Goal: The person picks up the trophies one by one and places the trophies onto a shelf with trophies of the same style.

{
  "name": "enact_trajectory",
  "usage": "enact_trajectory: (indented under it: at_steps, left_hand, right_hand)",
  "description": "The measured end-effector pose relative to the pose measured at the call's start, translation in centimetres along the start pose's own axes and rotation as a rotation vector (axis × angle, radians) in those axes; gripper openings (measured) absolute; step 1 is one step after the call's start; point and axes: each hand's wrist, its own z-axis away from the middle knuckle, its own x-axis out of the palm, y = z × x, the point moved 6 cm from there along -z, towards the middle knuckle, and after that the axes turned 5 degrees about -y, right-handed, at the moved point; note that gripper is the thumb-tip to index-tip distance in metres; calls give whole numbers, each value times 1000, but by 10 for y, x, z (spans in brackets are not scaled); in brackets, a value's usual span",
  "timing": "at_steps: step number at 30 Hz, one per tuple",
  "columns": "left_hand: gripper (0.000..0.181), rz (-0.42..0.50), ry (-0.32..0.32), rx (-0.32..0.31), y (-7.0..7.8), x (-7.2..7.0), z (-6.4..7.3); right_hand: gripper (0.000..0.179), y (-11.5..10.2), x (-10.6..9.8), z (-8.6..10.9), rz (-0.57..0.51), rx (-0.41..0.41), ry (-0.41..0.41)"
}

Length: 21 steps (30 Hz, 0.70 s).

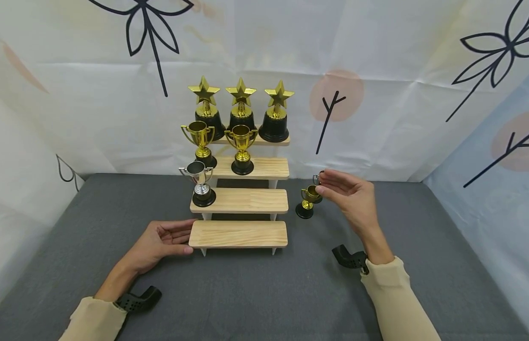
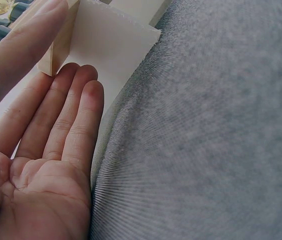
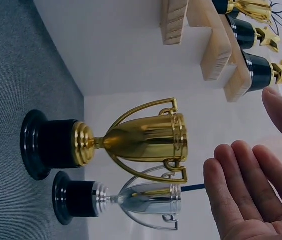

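Observation:
My left hand [image 1: 166, 241] is at the left end of the lowest step of a wooden tiered display stand [image 1: 239, 234]. Its fingers [image 2: 83, 120] are nearly straight, beside the plank edge. To the stand's right, my right hand [image 1: 350, 196] is held up by a gold trophy cup [image 1: 308, 201], its fingers [image 3: 241, 185] extended. Right wrist footage shows a gap between them and that gold cup, upright on the cloth. A silver trophy cup [image 3: 148, 199] stands close by it, mostly hidden by the hand and gold cup in the head view.
Three star trophies [image 1: 278, 113] line the top step. Below them are two gold cups [image 1: 242, 149], and a silver cup [image 1: 202, 184] stands on the step beneath, at its left end. Grey cloth [image 1: 247, 293] covers the table; a patterned white curtain [image 1: 375, 118] hangs behind.

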Motion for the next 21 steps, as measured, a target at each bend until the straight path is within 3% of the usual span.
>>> enact_trajectory:
  at_steps: [21]
  left_hand:
    - [71,-8,-1,4,0,0,0]
  right_hand:
    - [50,32,3,-2,111,120,-51]
